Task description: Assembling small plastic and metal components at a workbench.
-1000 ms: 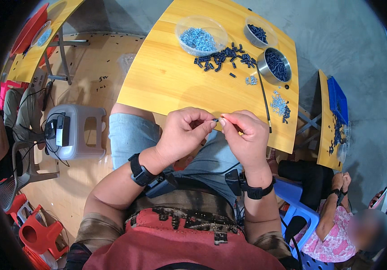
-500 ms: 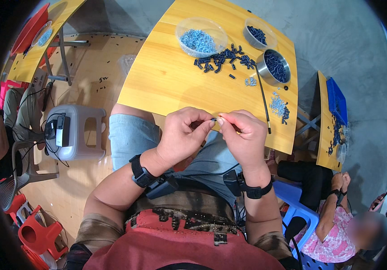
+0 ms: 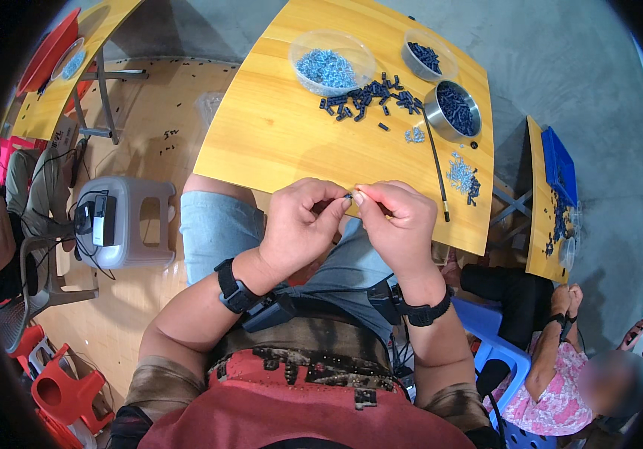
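The right hand [image 3: 398, 224] has shifted slightly leftward over the last second, its fingertips now closer to those of the left hand [image 3: 299, 224]. Between them is one tiny dark piece [image 3: 348, 196], pinched by the left thumb and forefinger above the worktop's [image 3: 254, 131] near edge. The right thumb and forefinger are pressed together beside it; whether they grip something too is hidden. Both wrists angle inward, fingers curled.

The worktop is smooth yellow wood-grain board. It carries three round bowls: one wide clear plastic bowl [image 3: 336, 40] of glossy pale-blue bits toward the far edge, one smaller clear plastic bowl [image 3: 447, 58] of black pieces near the far right corner, and one shiny metal bowl [image 3: 441, 133] of black pieces by the right edge. One heap of black tubular pieces [image 3: 370, 97], too many to count, adjoins the wide bowl. Two little piles of translucent bits [image 3: 461, 174] flank one slim black rod [image 3: 436, 166], which points toward the near right corner.
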The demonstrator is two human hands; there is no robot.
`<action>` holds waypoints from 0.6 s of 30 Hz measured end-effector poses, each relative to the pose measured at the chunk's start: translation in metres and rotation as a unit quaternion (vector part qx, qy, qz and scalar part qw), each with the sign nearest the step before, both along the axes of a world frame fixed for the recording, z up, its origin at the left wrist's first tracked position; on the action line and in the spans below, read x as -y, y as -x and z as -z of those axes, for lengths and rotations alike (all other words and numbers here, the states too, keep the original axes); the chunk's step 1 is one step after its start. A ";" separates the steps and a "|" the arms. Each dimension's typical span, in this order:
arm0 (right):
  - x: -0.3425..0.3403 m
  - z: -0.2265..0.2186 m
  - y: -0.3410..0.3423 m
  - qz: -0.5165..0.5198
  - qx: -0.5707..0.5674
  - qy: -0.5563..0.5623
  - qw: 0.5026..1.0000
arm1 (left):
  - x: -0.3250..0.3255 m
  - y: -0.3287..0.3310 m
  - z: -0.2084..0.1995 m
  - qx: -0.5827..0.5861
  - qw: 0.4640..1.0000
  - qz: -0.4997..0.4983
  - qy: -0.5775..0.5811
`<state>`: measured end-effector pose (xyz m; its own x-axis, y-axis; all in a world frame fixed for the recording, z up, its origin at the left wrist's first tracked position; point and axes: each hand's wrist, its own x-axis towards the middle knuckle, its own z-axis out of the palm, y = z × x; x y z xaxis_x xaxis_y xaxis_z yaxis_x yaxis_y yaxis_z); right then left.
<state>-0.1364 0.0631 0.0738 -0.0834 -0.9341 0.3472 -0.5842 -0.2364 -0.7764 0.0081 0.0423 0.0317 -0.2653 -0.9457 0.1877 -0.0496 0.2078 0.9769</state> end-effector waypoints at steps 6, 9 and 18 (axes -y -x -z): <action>0.001 0.005 -0.001 -0.007 -0.025 0.033 0.999 | 0.000 0.001 0.009 0.002 1.000 -0.006 0.030; 0.002 0.007 0.002 -0.017 -0.035 0.050 0.998 | -0.001 0.003 0.008 -0.008 1.000 -0.004 0.015; 0.001 0.007 0.024 0.002 0.066 -0.084 0.994 | 0.013 -0.001 -0.005 -0.151 0.920 0.154 -0.326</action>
<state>-0.1599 0.0622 0.0670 -0.1217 -0.9774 0.1728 -0.4747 -0.0956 -0.8750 0.0096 0.0296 0.0367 -0.5679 -0.7722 -0.2851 0.2075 -0.4695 0.8582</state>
